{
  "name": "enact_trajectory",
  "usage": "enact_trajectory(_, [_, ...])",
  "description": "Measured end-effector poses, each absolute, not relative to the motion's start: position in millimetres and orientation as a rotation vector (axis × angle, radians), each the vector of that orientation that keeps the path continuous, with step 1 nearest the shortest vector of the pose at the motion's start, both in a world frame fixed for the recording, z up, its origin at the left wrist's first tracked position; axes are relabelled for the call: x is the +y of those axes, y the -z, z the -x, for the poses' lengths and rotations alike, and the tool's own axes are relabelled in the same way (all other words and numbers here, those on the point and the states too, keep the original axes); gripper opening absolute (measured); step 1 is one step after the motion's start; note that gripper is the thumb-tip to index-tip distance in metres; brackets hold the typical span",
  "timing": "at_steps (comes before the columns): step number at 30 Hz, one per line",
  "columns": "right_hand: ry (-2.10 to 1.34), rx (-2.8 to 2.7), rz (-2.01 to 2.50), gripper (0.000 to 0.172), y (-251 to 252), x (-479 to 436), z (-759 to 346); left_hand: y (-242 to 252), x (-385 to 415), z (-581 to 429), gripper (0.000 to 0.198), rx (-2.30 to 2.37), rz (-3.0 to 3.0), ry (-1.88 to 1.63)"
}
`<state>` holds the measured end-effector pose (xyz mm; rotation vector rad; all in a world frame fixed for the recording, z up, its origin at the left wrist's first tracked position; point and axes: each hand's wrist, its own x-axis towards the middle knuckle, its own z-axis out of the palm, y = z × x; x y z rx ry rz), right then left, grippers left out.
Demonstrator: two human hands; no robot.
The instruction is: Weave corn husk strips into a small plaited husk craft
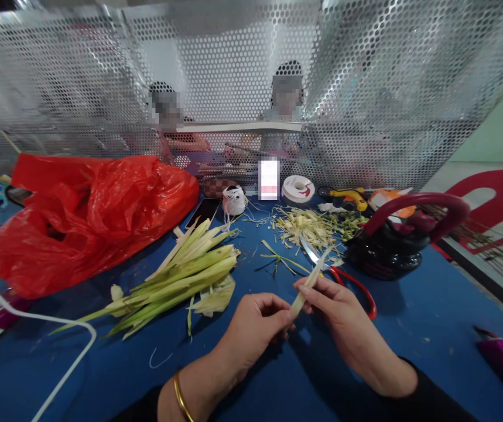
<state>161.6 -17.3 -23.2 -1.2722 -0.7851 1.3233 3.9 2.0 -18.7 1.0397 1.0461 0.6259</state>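
Holding a pale leaf strip (310, 281) between them, both hands work low over the near middle of the blue table (409, 316). The left hand (253, 325) is curled, thumb and fingers pinching the strip's lower end; the right hand (334, 305) pinches it a little higher, fingers closed round the middle, so the tip points up and away toward the far side. The strip looks light, thin and bendy, likely to crease or split along its grain if squeezed hard, so a soft pinch near each end, as here, seems the safest hold. Just behind the right hand lie scissors (348, 278) with red handles, their blades aimed at a heap of trimmings (312, 225). To the left a bundle of green leaves (181, 272) fans out, and beyond it sits a red bag (93, 211). A dark basket (392, 246) with a red handle stands at the right. String (233, 200) and tape (298, 189) sit by the far mesh screen (365, 88); two people seem to sit behind it, though the mesh blurs them
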Motion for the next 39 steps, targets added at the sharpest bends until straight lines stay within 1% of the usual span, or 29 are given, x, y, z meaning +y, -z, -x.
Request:
enact_trajectory(3, [-1.373, -0.811, 1.254, 0.03, 22.6, -17.9, -160.2, 18.7, 1.3, -3.4, 0.026, 1.062, -0.993, -0.64])
enact_trajectory(10, [-1.404, -0.875, 1.24, 0.022, 22.1, -18.8, -160.2, 15.9, 1.9, -3.0, 0.032, 1.041, -1.056, -0.571])
enact_trajectory(12, [-1.399, -0.904, 1.255, 0.021, 21.7, -19.0, -160.6, 15.3, 2.5, -2.3, 0.03, 1.056, -1.119, -0.565])
enact_trajectory(17, [-1.395, -0.941, 1.3, 0.026, 21.0, -19.7, -159.7, 17.2, 3.5, -0.7, 0.022, 1.059, -1.17, -0.546])
enact_trajectory(28, [-1.327, -0.997, 1.323, 0.019, 24.4, -19.6, -161.3, 13.2, 3.8, 0.0, 0.03, 1.009, -1.12, -0.488])
enact_trajectory(36, [-1.376, -1.013, 1.299, 0.018, 19.0, -19.5, -158.1, 12.9, 5.3, 2.9, 0.02, 0.994, -1.147, -0.416])
enact_trajectory(39, [-1.381, -0.993, 1.291, 0.022, 17.2, -20.8, -156.7, 11.8, 5.9, 3.4, 0.019, 1.017, -1.147, -0.454])
